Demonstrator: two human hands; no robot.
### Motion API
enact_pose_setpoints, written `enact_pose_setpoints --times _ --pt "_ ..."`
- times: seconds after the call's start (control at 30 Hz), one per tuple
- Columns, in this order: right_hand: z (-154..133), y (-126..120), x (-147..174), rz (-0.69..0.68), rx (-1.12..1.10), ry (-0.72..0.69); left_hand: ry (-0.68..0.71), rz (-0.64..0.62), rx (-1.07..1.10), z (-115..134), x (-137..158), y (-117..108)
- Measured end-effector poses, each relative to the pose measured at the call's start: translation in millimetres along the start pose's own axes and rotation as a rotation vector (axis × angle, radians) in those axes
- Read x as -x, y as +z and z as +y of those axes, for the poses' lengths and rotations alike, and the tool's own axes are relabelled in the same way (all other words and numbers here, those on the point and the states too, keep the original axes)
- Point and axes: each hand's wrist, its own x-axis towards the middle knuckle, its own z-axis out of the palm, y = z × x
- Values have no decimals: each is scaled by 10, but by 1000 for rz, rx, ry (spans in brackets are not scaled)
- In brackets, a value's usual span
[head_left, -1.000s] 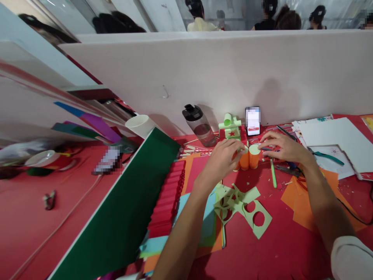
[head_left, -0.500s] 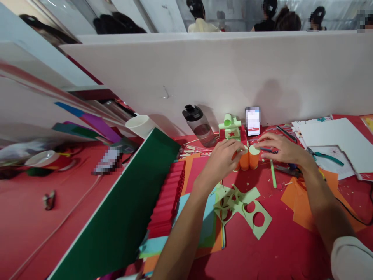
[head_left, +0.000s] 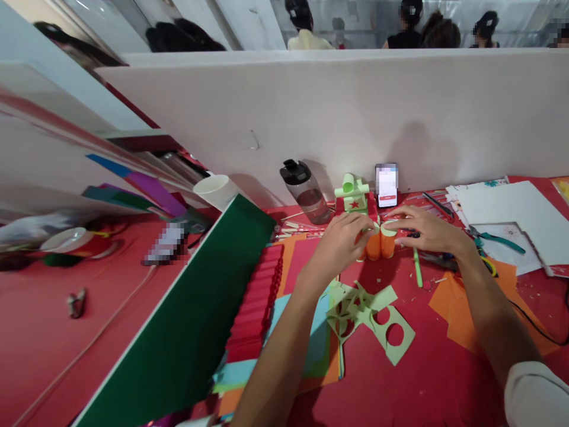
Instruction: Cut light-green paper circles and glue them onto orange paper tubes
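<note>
Orange paper tubes (head_left: 374, 244) stand in a tight row between the two hands, and from my remote view I count three. My left hand (head_left: 341, 238) bends its fingers over the leftmost tube, hiding part of it; I cannot tell whether they grip. My right hand (head_left: 427, 229) is loosely curved, its fingertips at the rim of the rightmost tube; I cannot make out firm contact.

Just beyond my left fingers sits a pale green paper model (head_left: 354, 201) with a red star; a lit phone (head_left: 387, 187) stands beyond the gap between both hands. Pale green offcuts (head_left: 365, 309) lie between my forearms, and a green pen (head_left: 417, 270) lies just below my right hand.
</note>
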Motion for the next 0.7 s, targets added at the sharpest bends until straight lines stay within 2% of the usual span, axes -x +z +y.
enact_pose_setpoints --times 0.17,0.3,0.57,0.7 --pt "-4 -21 -8 33 15 -2 6 2 6 -9 3 2" --pt "-26 -38 -27 121 3 5 10 -1 6 1 -1 -9" --pt "-123 47 -91 255 -99 178 8 -1 18 14 -9 -16" --pt "-100 101 -108 238 -147 221 9 11 15 9 -5 -10"
